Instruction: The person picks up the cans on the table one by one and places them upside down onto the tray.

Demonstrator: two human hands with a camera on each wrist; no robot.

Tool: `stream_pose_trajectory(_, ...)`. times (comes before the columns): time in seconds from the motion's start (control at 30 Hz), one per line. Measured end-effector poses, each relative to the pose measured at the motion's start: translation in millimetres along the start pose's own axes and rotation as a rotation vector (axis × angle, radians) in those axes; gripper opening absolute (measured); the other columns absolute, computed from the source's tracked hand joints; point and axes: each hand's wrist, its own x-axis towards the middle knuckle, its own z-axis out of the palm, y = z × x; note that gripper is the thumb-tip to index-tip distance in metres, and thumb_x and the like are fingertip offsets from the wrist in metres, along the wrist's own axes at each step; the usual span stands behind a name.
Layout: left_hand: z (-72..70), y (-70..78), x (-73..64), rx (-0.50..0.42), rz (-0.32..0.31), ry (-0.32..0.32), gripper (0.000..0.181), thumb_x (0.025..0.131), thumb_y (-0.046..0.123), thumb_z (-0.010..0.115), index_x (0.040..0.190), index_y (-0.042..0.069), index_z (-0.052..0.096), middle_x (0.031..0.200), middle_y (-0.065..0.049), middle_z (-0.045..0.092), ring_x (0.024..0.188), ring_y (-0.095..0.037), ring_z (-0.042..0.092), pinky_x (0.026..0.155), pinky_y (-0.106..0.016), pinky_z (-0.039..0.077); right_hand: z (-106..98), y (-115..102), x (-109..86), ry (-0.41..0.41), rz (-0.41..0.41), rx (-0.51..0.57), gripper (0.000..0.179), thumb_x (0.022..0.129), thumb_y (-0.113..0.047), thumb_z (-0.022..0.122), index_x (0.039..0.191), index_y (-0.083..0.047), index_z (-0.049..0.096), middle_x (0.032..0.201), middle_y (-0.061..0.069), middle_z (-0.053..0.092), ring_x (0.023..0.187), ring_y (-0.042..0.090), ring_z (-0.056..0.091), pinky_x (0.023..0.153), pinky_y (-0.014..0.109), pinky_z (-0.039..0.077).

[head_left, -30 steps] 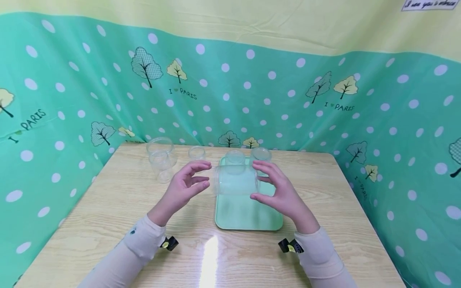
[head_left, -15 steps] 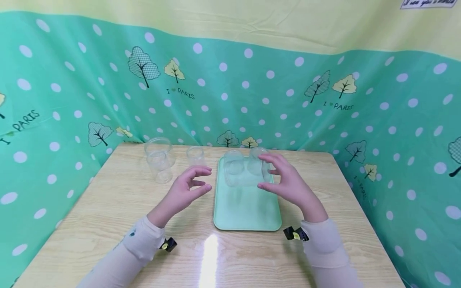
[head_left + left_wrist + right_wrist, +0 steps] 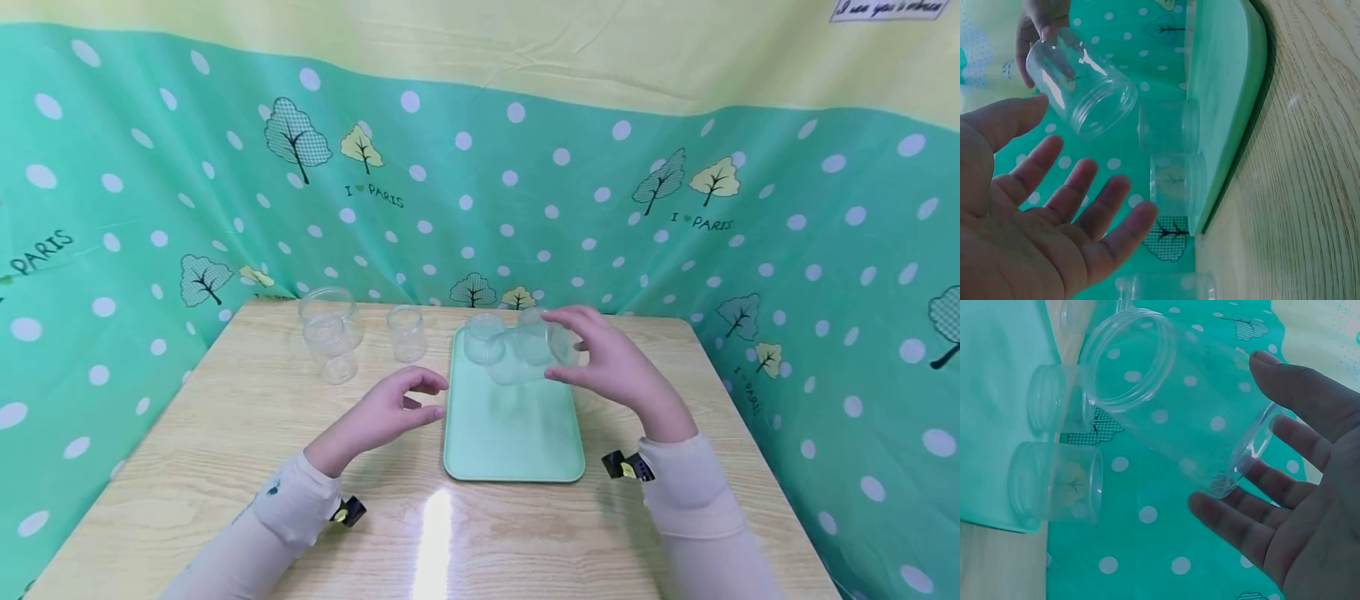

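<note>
My right hand holds a large clear jar by its base end, above the back of the green tray. In the right wrist view, thumb and fingers grip either side of the jar, which is tilted, its threaded mouth pointing down and away from the palm. Two smaller clear jars stand upside down on the tray's back part: one small jar at the left, another small jar at the right. My left hand hovers by the tray's left edge, fingers spread and holding nothing.
Left of the tray, a small clear jar stands on the wooden table. Farther left, a larger clear jar and small clear containers sit close together. A polka-dot cloth hangs behind the table.
The clear jar has moved right and toward the tray's back in my right hand, turning at an angle. My left hand stays left of the tray, now slightly lower, apart from the jar.
</note>
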Motion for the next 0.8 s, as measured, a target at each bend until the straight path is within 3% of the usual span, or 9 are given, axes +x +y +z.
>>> stream_pose_trajectory(0.17, 0.8, 0.4, -2.2, -0.001, 0.007, -0.052, 0.031, 0.093, 0.022, 0.078, 0.122, 0.017, 0.067, 0.127, -0.003, 0.065, 0.124, -0.031, 0.06, 0.094, -0.042, 0.056, -6.1, -5.9, 5.6, -0.033, 0.029, -0.059, 0.074, 0.085, -0.028, 0.086, 0.15, -0.027, 0.05, 0.152, 0.002, 0.045, 0.134, 0.029, 0.05, 0.103, 0.052, 0.052)
stream_pose_trajectory(0.47, 2.1, -0.2, -1.5, 0.006, 0.03, -0.08, 0.027, 0.095, 0.018, 0.075, 0.12, 0.016, 0.067, 0.128, -0.01, 0.064, 0.122, -0.032, 0.06, 0.093, -0.041, 0.056, -12.5, -6.8, 12.3, -0.101, 0.116, -0.121, 0.072, 0.084, -0.028, 0.086, 0.148, -0.027, 0.052, 0.155, 0.005, 0.042, 0.141, 0.035, 0.044, 0.106, 0.057, 0.049)
stream_pose_trajectory(0.8, 2.0, -0.2, -2.4, -0.005, 0.021, -0.089, 0.026, 0.095, 0.018, 0.075, 0.119, 0.016, 0.067, 0.127, -0.006, 0.064, 0.123, -0.035, 0.058, 0.096, -0.044, 0.055, -2.0, -5.8, 28.2, -0.173, 0.153, -0.224, 0.072, 0.083, -0.029, 0.087, 0.147, -0.027, 0.054, 0.152, 0.01, 0.045, 0.133, 0.033, 0.053, 0.104, 0.055, 0.05)
